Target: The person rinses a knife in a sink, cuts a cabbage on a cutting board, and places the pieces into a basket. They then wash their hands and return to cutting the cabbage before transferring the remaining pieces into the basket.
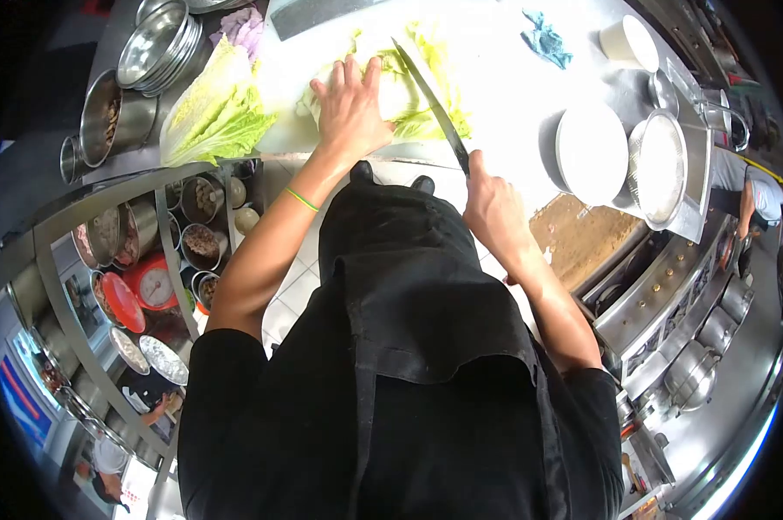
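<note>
My right hand (495, 211) is closed round the handle of a long kitchen knife (432, 94). Its blade points away from me and slants up to the left, over the right side of pale green napa cabbage (400, 94) on a white cutting board (289, 65). My left hand (353, 111) lies on the left part of that cabbage with the fingers spread, palm down, a short way from the blade. Loose yellow-green leaf pieces surround the knife. Left of the board leans a large cut piece of napa cabbage (218, 113), beside a purple leafy piece (242, 33).
Stacked metal bowls (153, 48) and a steel pot (118, 121) stand at the left. To the right are a blue cloth (545, 41), a white cup (630, 43), a white bowl (591, 154) and a strainer (658, 169). Other people work at the edges.
</note>
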{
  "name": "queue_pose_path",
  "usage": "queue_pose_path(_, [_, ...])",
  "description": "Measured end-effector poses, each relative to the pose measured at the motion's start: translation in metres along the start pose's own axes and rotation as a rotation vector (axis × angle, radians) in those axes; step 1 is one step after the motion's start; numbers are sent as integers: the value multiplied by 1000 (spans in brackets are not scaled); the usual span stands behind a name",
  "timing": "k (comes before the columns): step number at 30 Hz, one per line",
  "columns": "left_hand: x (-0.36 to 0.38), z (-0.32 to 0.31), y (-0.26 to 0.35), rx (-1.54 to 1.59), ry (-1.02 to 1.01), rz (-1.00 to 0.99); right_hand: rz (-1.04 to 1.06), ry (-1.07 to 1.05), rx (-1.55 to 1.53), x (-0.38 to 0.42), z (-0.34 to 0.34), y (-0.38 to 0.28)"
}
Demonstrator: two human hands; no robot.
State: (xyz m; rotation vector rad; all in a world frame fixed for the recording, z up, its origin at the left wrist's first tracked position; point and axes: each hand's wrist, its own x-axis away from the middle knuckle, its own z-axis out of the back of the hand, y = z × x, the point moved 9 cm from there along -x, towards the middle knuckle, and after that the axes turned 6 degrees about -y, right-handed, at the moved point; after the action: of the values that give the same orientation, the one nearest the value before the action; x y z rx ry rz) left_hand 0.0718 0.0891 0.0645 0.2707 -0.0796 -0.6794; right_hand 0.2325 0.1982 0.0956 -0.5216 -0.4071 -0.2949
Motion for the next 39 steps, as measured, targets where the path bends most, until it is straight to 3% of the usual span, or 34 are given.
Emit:
queue_pose_path(4, [0,-2,5,12,-47,-28,292,204,-6,-55,-12,-20])
queue_pose_path(8, [-4,-7,0,58,-41,3,171,156,-125,-44,-19,-5])
queue_pose_path(16, [-1,-10,-3,74,-76,-71,262,281,-225,-81,-27,6])
queue_pose_path(18, [8,-8,-3,70,-119,-107,241,167,-326,-79,-30,19])
queue_pose_path(21, [15,-9,-10,82,-154,-117,127,177,-291,-47,-9,18])
queue_pose_path(26, [19,11,0,154,-201,-150,251,316,-27,-25,22,-16])
queue_pose_path(28, [23,8,-4,156,-220,-180,152,134,-105,-43,11,-11])
queue_pose_path(31, [32,8,-8,158,-248,-227,127,41,13,-58,-5,-14])
queue_pose_path(32, [36,9,-8,151,-252,-253,131,29,17,-70,-17,-11])
queue_pose_path(34, [41,10,-9,164,-243,-253,303,213,-12,-83,-18,-25])
queue_pose_path(35, [38,14,-8,164,-208,-261,175,68,-113,-97,-23,-19])
queue_pose_path(39, [29,12,-20,268,-92,-94,136,82,-126,-108,-21,-13])
